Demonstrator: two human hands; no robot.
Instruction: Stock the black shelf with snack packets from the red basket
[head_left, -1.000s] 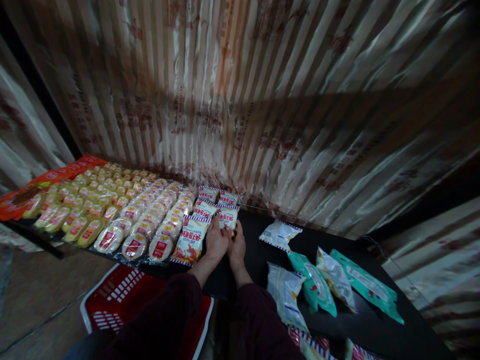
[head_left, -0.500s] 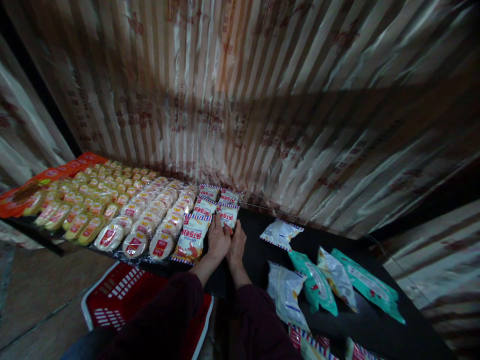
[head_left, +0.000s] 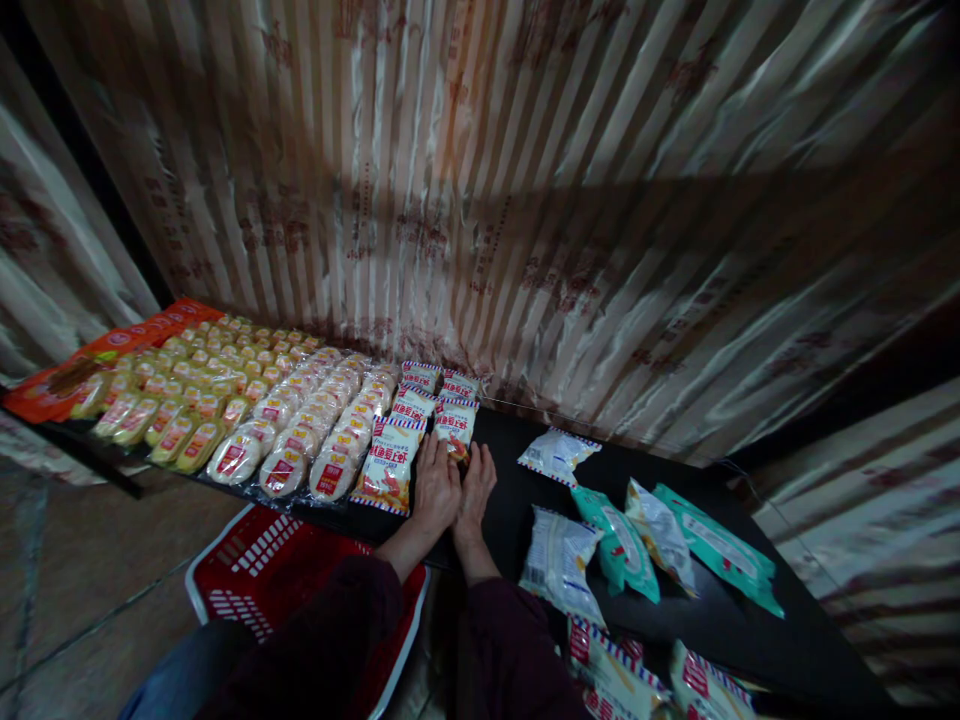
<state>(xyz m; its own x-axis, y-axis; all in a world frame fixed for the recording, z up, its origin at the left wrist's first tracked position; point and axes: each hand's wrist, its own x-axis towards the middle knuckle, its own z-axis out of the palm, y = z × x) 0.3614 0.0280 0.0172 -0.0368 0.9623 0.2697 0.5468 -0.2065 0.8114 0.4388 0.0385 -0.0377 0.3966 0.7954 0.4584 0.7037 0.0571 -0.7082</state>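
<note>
My left hand [head_left: 435, 490] and my right hand [head_left: 474, 498] lie side by side on the black shelf, fingers stretched forward and thumbs close together. Their fingertips are at the near end of a white snack bag [head_left: 455, 422] with red lettering and a striped edge; whether they touch it I cannot tell. Neither hand is wrapped round anything. Left of my left hand lies a matching snack bag [head_left: 386, 465], front of a row of such bags. Another bag [head_left: 460, 382] lies behind the one at my fingertips.
Wrapped round cakes [head_left: 283, 470] and yellow packaged cakes [head_left: 176, 437] fill the shelf's left part, beside an orange packet [head_left: 67, 385]. To the right lie loose white bags [head_left: 561, 560] and teal packs [head_left: 619, 545]. A red basket [head_left: 300, 570] stands below. Plastic sheeting [head_left: 465, 200] hangs behind.
Both hands have drawn back slightly toward me from the front bag of the right row, and more of it shows. The view has shifted a little.
</note>
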